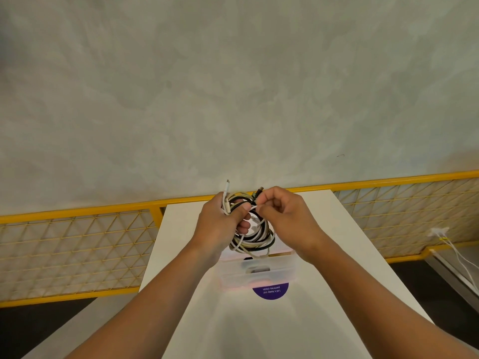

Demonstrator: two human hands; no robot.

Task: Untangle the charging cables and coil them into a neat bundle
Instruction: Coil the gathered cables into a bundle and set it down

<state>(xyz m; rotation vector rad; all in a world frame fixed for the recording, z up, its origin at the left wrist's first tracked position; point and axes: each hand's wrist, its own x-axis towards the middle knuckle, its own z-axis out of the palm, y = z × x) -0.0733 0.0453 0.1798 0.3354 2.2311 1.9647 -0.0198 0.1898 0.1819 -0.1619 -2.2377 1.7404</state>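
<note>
A coil of white, black and beige charging cables (255, 238) hangs in the air above the white table (337, 242). My left hand (220, 224) grips the upper left of the coil, fingers curled round several strands, and a white plug (227, 186) sticks up above it. My right hand (287, 216) pinches a white cable end (254, 208) between thumb and forefinger at the top of the coil. A black plug (259, 190) pokes up beside that hand. The lower loops dangle just over a clear plastic box.
A clear plastic box (256, 270) stands on the table under the coil, with a purple round sticker (270, 291) in front of it. A yellow mesh railing (77, 244) runs behind the table. At the far right, white cables (458, 257) run from a wall socket.
</note>
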